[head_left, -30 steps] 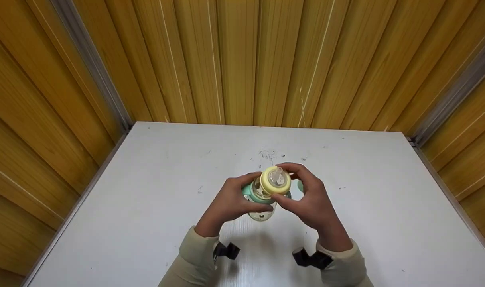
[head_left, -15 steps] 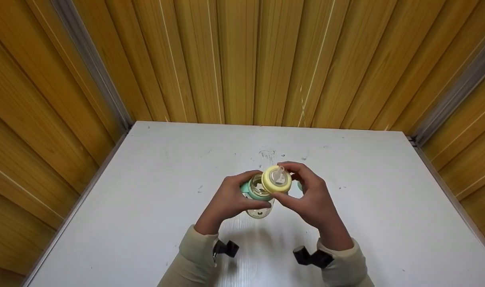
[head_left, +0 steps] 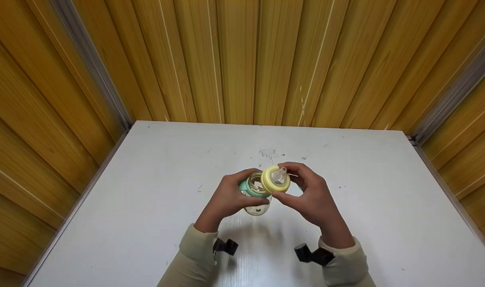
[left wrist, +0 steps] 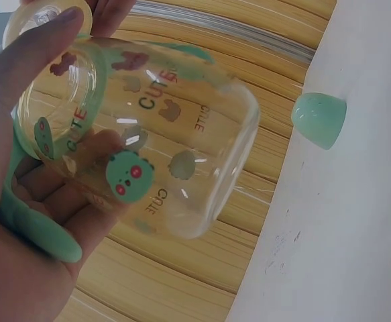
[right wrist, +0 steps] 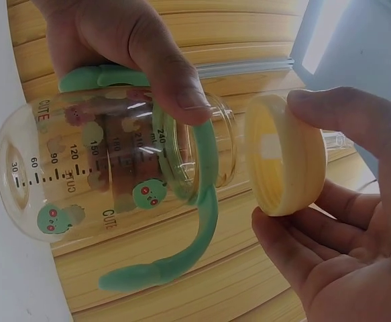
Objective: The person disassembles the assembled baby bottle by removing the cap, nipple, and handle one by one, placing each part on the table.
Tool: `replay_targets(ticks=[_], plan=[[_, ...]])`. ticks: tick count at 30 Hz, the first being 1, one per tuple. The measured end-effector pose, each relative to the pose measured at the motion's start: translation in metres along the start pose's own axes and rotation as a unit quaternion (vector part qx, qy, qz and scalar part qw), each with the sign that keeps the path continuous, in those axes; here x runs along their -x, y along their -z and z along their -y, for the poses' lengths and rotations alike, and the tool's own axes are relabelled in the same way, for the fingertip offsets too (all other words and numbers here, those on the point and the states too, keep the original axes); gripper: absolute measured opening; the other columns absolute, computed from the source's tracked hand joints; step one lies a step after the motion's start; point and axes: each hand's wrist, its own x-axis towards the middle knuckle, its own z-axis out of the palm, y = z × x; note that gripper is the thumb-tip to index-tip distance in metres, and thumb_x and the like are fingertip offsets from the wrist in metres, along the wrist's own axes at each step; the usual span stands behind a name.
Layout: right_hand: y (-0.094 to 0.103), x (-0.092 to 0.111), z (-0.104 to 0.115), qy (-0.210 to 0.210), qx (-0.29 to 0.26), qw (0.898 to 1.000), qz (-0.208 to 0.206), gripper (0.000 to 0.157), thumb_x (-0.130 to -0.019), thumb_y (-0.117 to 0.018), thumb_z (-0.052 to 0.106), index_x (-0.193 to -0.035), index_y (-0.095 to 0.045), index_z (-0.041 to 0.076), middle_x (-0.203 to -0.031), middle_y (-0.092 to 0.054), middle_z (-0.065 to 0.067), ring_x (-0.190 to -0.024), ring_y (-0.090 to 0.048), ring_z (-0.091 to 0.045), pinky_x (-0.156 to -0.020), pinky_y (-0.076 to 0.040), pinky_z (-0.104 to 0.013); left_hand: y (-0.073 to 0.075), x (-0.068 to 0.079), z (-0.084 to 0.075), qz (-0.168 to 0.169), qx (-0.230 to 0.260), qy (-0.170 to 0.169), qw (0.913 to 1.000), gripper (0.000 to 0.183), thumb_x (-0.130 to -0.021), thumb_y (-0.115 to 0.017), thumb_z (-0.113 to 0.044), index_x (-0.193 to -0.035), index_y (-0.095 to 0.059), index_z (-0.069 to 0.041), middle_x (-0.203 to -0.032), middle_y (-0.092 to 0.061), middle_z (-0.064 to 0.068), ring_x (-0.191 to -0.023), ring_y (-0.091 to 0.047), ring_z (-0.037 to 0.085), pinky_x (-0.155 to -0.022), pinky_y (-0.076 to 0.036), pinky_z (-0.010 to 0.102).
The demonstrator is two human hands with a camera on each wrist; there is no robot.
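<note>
My left hand [head_left: 228, 197] grips a clear baby bottle [head_left: 256, 209] around its neck, where a green two-handled ring [right wrist: 207, 161] sits. The bottle is held up off the table and tilted, its mouth uncovered. Cartoon faces, the word CUTE and volume marks are printed on its wall. Between thumb and fingers, my right hand [head_left: 312, 195] holds a yellow screw collar [right wrist: 286, 154] with a clear teat [head_left: 281, 172]. In the right wrist view a small gap separates the collar from the bottle's mouth, and the collar's threaded underside faces the bottle.
A green dome-shaped cap [left wrist: 320, 119] stands on the white table [head_left: 166, 167] beyond my right hand, mostly hidden behind it in the head view. Yellow wood-grain panels [head_left: 238, 59] wall the table's back and sides.
The bottle, in my left hand, has shifted slightly left and up in the head view, out from under the collar. My right hand stays nearly in place, the teat tipping further right.
</note>
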Motion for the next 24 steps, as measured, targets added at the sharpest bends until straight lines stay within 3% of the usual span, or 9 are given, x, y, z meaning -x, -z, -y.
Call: replay_targets(ticks=[17,24], plan=[[0.0035,0.0002,-0.0017,-0.029,0.017,0.999,0.019,0.055,-0.074,-0.084,0.015,-0.122,-0.058,0.013,-0.121,-0.061,0.001,-0.113,-0.060,-0.015,-0.098,-0.049,-0.023,0.0006,-0.0045,0.0071,-0.028,-0.015,0.017,0.9993,0.062,-0.064,-0.088,-0.044,-0.120,-0.063,-0.034,-0.112,-0.067,-0.012,-0.098,-0.063,0.012,-0.083,-0.054,0.033],[0.0038,-0.0001,-0.0013,-0.042,0.016,0.999,0.028,0.054,-0.073,-0.086,0.017,-0.118,-0.057,0.013,-0.118,-0.060,0.002,-0.112,-0.060,-0.014,-0.097,-0.050,-0.026,0.0016,-0.0046,0.0072,-0.046,-0.015,0.047,0.9977,0.067,-0.063,-0.088,-0.047,-0.122,-0.062,-0.032,-0.115,-0.066,-0.009,-0.101,-0.062,0.013,-0.085,-0.054,0.033]])
